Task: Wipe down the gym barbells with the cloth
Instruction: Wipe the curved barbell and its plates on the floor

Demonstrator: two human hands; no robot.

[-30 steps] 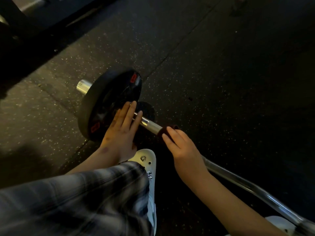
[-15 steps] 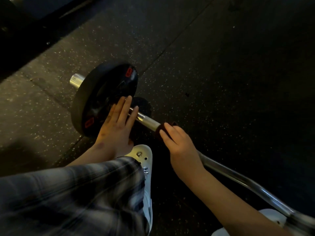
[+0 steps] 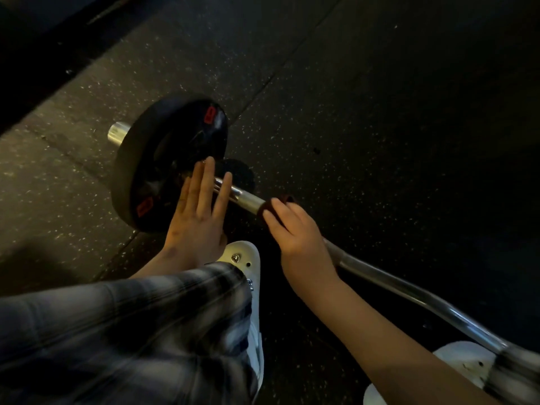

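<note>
The bar lies on the floor, its long axis running from the plate away past the person's right knee. The left hand presses flat on the plate's inner face, fingers straight. A little off the plate, the right hand grips the cloth round the bar. Bare steel shows between cloth and plate, so the next stroke probably goes plateward.

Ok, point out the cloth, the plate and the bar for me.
cloth (image 3: 288, 199): head view, on its dark red top edge.
plate (image 3: 146, 171): head view, on its black face.
bar (image 3: 248, 201): head view, on the bare shaft between plate and cloth.
</note>
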